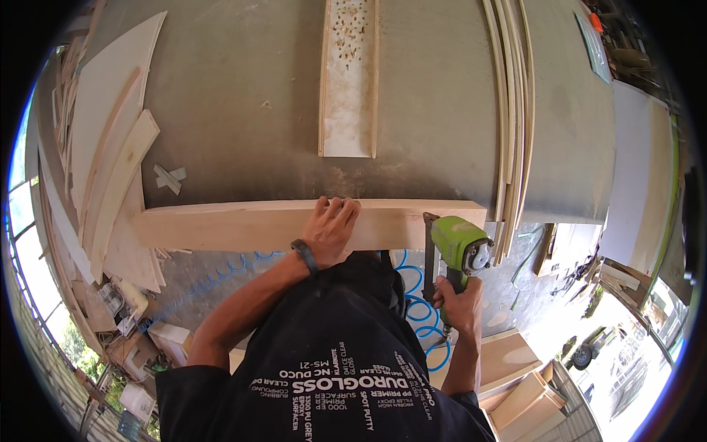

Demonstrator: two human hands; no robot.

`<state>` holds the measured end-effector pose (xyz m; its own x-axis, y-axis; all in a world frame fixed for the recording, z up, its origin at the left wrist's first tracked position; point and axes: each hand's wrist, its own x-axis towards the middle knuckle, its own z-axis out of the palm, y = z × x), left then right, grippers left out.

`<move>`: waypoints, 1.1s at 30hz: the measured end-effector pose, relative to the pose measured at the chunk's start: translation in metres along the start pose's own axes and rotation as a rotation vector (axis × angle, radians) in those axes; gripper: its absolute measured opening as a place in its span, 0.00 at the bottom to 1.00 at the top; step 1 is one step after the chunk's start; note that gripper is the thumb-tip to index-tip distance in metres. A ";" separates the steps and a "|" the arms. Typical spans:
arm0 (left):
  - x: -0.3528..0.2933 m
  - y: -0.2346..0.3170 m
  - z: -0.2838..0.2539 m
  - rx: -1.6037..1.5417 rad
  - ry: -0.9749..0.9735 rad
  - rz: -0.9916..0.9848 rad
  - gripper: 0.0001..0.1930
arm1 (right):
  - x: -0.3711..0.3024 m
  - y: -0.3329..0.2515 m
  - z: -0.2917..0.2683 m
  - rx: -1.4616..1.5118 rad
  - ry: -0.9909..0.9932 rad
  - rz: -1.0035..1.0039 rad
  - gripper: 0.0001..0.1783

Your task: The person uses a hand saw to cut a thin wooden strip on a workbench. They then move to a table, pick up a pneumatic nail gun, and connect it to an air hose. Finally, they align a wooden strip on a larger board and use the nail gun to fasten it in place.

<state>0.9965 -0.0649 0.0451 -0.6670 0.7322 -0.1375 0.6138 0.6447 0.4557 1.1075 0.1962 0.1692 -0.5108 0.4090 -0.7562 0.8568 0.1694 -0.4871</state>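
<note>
A long pale wooden board (221, 225) lies along the near edge of the worktable, its broad face toward me. My left hand (330, 228) is closed over the board's top edge near the middle, fingers curled over the far side. In my right hand (460, 302) is a green and black pneumatic nail gun (458, 239), gripped by its handle. The gun's nose rests at or very near the board's face, close to its right end; whether it touches I cannot tell. A coiled blue air hose (414, 283) hangs below the gun.
On the brown worktable (243, 96), a shallow wooden channel (350, 110) holds small loose bits at its far end. Long thin wood strips (509, 110) lie to the right. Curved panels and offcuts (121, 162) pile up at the left. Wooden boxes (515, 376) stand on the floor, lower right.
</note>
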 end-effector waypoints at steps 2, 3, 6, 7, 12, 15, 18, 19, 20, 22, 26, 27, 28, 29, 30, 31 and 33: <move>-0.001 0.000 0.001 0.000 -0.012 -0.002 0.41 | -0.002 -0.002 0.007 -0.004 -0.038 -0.019 0.15; -0.001 -0.001 0.002 0.001 -0.017 -0.005 0.41 | -0.001 -0.003 0.011 -0.003 -0.065 -0.048 0.15; -0.001 -0.002 0.003 -0.021 -0.029 -0.010 0.42 | 0.005 -0.002 0.021 -0.074 -0.139 -0.125 0.14; -0.001 -0.003 0.003 -0.032 -0.032 -0.010 0.42 | 0.006 -0.002 0.024 -0.111 -0.163 -0.149 0.14; -0.002 -0.002 0.004 -0.008 -0.007 -0.005 0.42 | 0.006 -0.010 0.033 -0.143 -0.181 -0.171 0.16; -0.002 -0.003 0.004 -0.004 -0.011 -0.004 0.42 | 0.005 -0.012 0.036 -0.142 -0.166 -0.163 0.16; -0.003 -0.003 0.005 -0.001 -0.008 -0.004 0.42 | 0.005 -0.011 0.039 -0.126 -0.145 -0.162 0.16; -0.003 -0.003 0.005 0.002 -0.007 -0.004 0.42 | 0.005 -0.010 0.039 -0.128 -0.137 -0.159 0.16; -0.003 -0.003 0.005 -0.007 0.025 0.000 0.42 | 0.005 -0.009 0.039 -0.131 -0.129 -0.155 0.16; -0.002 -0.004 0.006 -0.026 0.087 0.007 0.41 | 0.004 -0.012 0.040 -0.133 -0.129 -0.152 0.16; -0.002 -0.005 0.008 -0.014 0.099 0.013 0.40 | 0.003 -0.014 0.042 -0.116 -0.119 -0.146 0.16; -0.002 -0.005 0.008 -0.010 0.108 0.015 0.40 | 0.002 -0.014 0.042 -0.121 -0.115 -0.140 0.16; -0.002 -0.005 0.008 -0.005 0.117 0.017 0.40 | 0.001 -0.015 0.041 -0.127 -0.111 -0.135 0.16; -0.002 -0.005 0.007 -0.003 0.080 0.014 0.41 | 0.001 -0.016 0.042 -0.131 -0.110 -0.131 0.16; -0.002 -0.005 0.005 -0.001 0.043 0.011 0.41 | 0.001 -0.016 0.043 -0.142 -0.121 -0.131 0.15; -0.003 -0.005 0.004 0.001 0.005 0.007 0.41 | 0.000 -0.015 0.043 -0.152 -0.132 -0.131 0.15; -0.003 -0.006 0.006 -0.001 0.009 0.011 0.42 | -0.001 -0.014 0.045 -0.159 -0.144 -0.133 0.15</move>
<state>0.9973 -0.0698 0.0380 -0.6644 0.7370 -0.1243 0.6205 0.6366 0.4579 1.0930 0.1534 0.1575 -0.6153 0.2435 -0.7498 0.7757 0.3568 -0.5206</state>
